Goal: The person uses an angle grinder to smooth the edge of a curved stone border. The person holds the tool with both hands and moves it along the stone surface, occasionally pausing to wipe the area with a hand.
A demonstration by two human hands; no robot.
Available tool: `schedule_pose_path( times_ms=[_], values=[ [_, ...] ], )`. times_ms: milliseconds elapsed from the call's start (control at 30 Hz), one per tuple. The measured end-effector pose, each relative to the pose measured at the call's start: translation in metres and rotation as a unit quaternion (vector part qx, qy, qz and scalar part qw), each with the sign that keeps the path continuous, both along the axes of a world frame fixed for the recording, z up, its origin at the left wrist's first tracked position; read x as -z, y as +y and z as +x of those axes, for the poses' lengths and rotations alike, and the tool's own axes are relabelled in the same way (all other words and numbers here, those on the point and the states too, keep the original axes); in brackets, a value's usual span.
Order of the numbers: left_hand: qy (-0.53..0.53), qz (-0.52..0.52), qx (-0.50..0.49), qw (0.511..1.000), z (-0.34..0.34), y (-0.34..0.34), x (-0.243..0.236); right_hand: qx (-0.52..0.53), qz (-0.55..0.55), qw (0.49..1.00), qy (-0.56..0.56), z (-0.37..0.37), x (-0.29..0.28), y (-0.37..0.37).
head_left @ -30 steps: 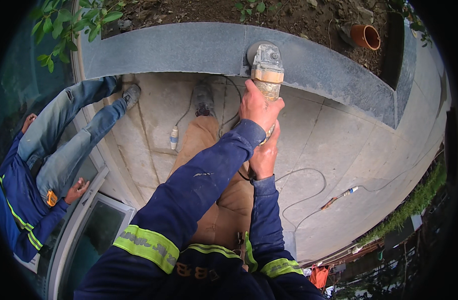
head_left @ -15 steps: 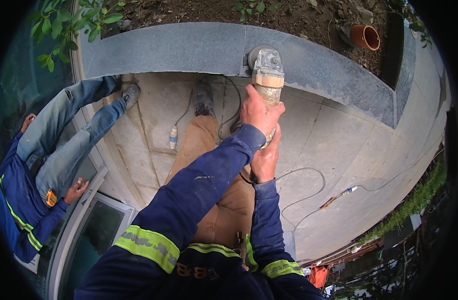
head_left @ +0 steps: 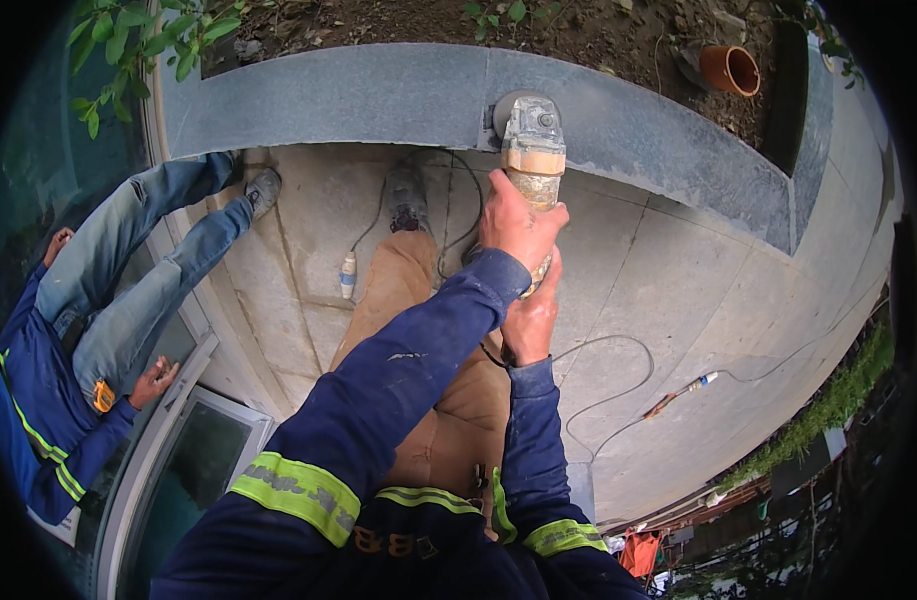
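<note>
Both my hands are wrapped round a dusty angle grinder (head_left: 534, 160). My left hand (head_left: 518, 222) grips its body just behind the orange collar. Behind it, lower in the picture, my right hand (head_left: 532, 318) closes on the rear of the grinder, which the fingers partly hide. The grinder's round disc (head_left: 508, 112) lies on the top face of a grey stone coping (head_left: 378, 100), near a joint between slabs. Whether the disc is spinning I cannot tell.
A person in blue jeans (head_left: 143, 285) sits at the left beside a metal-framed glass panel (head_left: 193, 470). Cables with a connector (head_left: 348, 272) and a taped joint (head_left: 678, 393) cross the paving (head_left: 598, 260). Past the coping, an orange pipe (head_left: 728, 70) stands in the soil.
The grinder has shifted very slightly to the left on the coping. My grip on it stays the same, and the seated person has hardly moved.
</note>
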State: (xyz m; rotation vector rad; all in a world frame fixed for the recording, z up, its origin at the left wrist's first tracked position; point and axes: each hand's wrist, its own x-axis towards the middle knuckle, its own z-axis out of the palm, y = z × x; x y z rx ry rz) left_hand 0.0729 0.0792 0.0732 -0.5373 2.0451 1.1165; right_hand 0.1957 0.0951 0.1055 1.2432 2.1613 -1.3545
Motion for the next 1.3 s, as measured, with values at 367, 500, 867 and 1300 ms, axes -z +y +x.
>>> schedule_pose_path(
  times_ms=[367,500,867,1300],
  values=[
    [0.015,-0.03,-0.003,0.999,-0.01,0.003,0.004,0.006,0.0,0.999,0.046,-0.016,0.002,0.001],
    [0.0,-0.03,-0.004,1.0,0.004,-0.002,-0.001,0.018,-0.025,0.999,0.021,-0.002,-0.006,-0.001],
    [0.031,-0.001,0.006,1.0,-0.009,0.02,0.01,0.013,0.009,0.999,0.029,-0.013,0.008,0.017],
    [0.021,-0.008,-0.001,1.0,-0.001,0.018,0.005,-0.003,0.018,0.999,0.026,0.003,0.012,0.015]
  ],
)
